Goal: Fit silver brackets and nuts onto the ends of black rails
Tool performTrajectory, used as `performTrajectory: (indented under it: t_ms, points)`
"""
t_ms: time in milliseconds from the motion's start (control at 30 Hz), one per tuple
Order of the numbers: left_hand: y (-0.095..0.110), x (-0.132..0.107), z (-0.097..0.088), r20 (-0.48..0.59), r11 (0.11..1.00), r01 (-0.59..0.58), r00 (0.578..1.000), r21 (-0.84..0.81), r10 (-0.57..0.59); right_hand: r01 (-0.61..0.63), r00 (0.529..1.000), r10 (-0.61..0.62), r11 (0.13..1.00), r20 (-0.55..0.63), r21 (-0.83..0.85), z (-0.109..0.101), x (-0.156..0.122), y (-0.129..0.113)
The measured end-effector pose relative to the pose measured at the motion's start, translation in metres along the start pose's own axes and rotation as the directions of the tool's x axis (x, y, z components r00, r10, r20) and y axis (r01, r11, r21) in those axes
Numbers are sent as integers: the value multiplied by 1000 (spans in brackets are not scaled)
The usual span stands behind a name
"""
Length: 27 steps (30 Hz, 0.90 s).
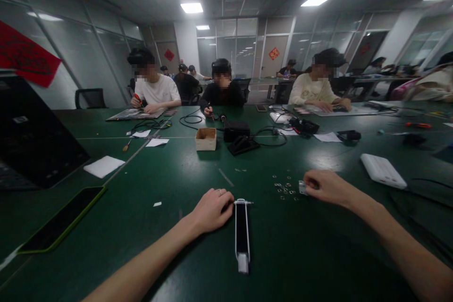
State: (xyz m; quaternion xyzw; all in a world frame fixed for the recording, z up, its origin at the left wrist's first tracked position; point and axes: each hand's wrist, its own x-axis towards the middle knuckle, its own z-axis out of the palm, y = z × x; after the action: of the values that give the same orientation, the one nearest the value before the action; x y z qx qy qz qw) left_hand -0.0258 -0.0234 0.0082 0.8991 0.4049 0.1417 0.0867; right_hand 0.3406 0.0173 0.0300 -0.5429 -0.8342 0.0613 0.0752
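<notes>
My left hand (214, 210) is closed, with thumb and fingers at the left end of the thin cross rod on a long, narrow white frame (237, 231). This frame lies on the green table, with a pale block at its near end; I cannot make out its kind. My right hand (323, 186) is closed on a small silver metal plate (302, 188), which looks to have holes in it. Just left of that plate lie several small metal rings (283, 185), possibly nuts or washers, loose on the table.
A cardboard box (205, 139) and a black device (236, 131) with cables stand ahead. At left are a green-edged phone (63, 219), a white pad (104, 166) and a laptop (31, 137). A white power bank (383, 171) lies at right. Several people sit across the table.
</notes>
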Motion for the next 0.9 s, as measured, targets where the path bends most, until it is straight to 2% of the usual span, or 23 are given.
performTrajectory:
  t_ms: [67, 133, 267, 467, 700, 800, 900]
  points:
    - [0, 0, 0, 0, 1000, 0, 1000, -2, 0, -45, 998, 48, 996, 42, -74, 3, 1, 10]
    - [0, 0, 0, 7, 1000, 2, 1000, -3, -2, -64, 997, 67, 994, 31, -86, 7, 2, 16]
    - [1, 0, -1, 12, 1000, 8, 1000, -1, -8, -3, 999, 3, 1000, -34, -8, 17, 6, 17]
    - [2, 0, -3, 23, 1000, 14, 1000, -2, -14, 118, 993, -115, 987, -34, 114, 24, 8, -6]
    - [3, -1, -5, 37, 1000, 23, 999, -14, -23, 235, 972, -228, 954, -60, 186, 21, 6, -34]
    - [1, -1, -2, 16, 1000, 6, 1000, -20, -6, 242, 966, -222, 957, -132, 160, 15, 5, -28]
    - [-1, -1, 1, 3, 1000, -6, 1000, -8, 6, 190, 964, -168, 978, -205, 91, 6, 3, -10]
